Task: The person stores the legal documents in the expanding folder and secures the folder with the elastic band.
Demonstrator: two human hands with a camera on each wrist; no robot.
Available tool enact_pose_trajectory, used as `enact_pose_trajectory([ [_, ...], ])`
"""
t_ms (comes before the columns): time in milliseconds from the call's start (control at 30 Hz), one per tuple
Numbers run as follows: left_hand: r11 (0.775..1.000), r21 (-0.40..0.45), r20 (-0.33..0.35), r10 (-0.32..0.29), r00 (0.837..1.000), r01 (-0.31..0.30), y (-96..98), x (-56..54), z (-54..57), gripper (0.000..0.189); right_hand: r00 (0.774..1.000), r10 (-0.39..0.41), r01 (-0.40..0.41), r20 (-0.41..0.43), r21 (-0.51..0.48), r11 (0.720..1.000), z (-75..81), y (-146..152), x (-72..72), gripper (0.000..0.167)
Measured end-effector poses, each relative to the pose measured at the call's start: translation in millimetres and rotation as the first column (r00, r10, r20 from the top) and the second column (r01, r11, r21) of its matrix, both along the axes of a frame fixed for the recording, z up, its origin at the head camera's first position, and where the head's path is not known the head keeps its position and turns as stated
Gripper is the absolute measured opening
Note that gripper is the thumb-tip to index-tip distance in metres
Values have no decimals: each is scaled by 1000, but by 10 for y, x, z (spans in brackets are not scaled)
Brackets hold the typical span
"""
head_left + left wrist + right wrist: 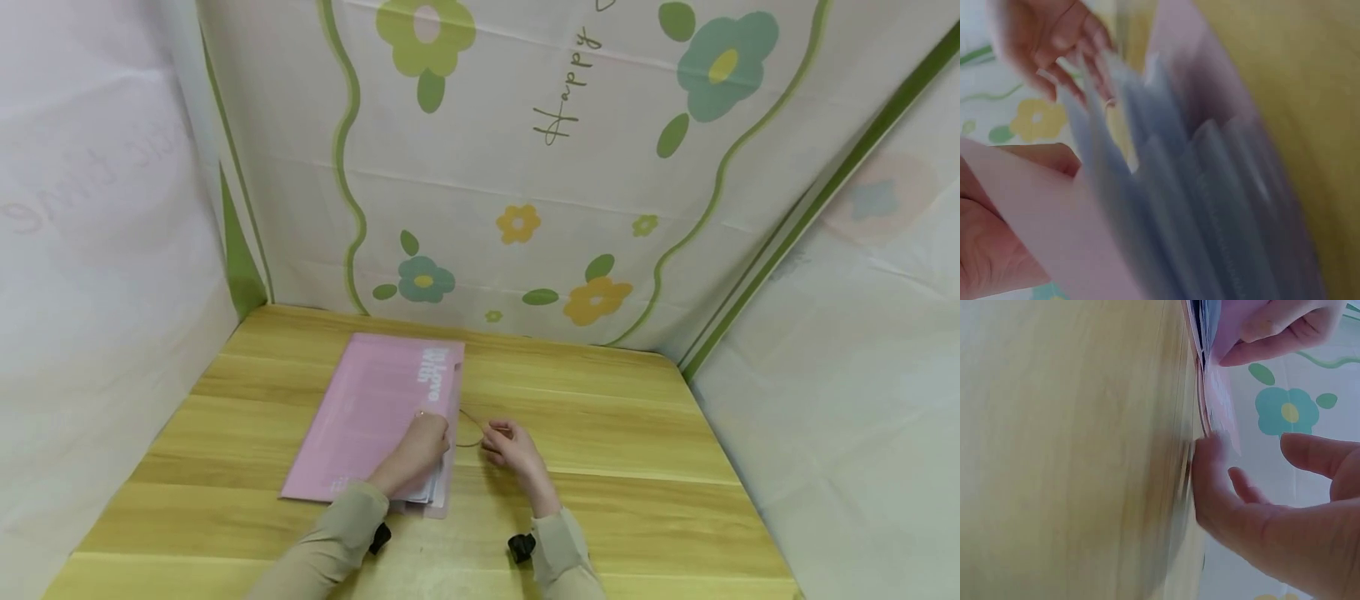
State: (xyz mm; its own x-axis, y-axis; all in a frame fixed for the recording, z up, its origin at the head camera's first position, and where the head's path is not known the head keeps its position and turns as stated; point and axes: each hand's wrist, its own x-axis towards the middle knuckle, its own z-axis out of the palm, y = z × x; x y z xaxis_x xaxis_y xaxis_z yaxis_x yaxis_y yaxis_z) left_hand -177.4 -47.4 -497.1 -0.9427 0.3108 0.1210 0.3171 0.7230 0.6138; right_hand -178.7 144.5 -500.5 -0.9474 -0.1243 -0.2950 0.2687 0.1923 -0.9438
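Note:
A pink file folder (382,400) with white lettering lies on the table, its opening edge facing right. My left hand (422,446) grips the top cover at that edge. In the left wrist view, the pink cover (1041,206) is lifted and several bluish-grey translucent pockets (1172,181) fan out beneath it, blurred. Just right of the folder, my right hand (513,450) holds a thin brown elastic cord (469,446), which loops out from the folder's edge. The right wrist view shows this hand's fingers (1213,487) bent low over the tabletop, the thumb apart from them.
The wooden table (615,450) extends on both sides of the folder. Floral fabric (480,167) hangs behind it, and pale fabric walls stand left and right. A black wrist camera (521,547) sits at my right cuff.

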Motion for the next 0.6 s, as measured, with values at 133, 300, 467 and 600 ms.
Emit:
enact_pose_trajectory([
  [133, 998, -56, -93, -24, 995, 19, 49, 52, -66, 18, 999, -4, 6, 38, -62, 998, 19, -16, -17, 51],
  [300, 951, -310, -213, -72, 975, 2, 95, 109, -104, 10, 999, 5, -2, 46, -75, 997, -30, -27, -52, 53],
  [467, 812, -584, -266, -222, 938, 26, 65, 164, -183, 20, 998, 35, -29, 51, -108, 994, -52, -31, -64, 51],
  [600, 829, -545, -228, -291, 929, 126, -98, 161, -203, 32, 995, 72, -63, 70, -120, 991, -60, -32, -75, 46],
])
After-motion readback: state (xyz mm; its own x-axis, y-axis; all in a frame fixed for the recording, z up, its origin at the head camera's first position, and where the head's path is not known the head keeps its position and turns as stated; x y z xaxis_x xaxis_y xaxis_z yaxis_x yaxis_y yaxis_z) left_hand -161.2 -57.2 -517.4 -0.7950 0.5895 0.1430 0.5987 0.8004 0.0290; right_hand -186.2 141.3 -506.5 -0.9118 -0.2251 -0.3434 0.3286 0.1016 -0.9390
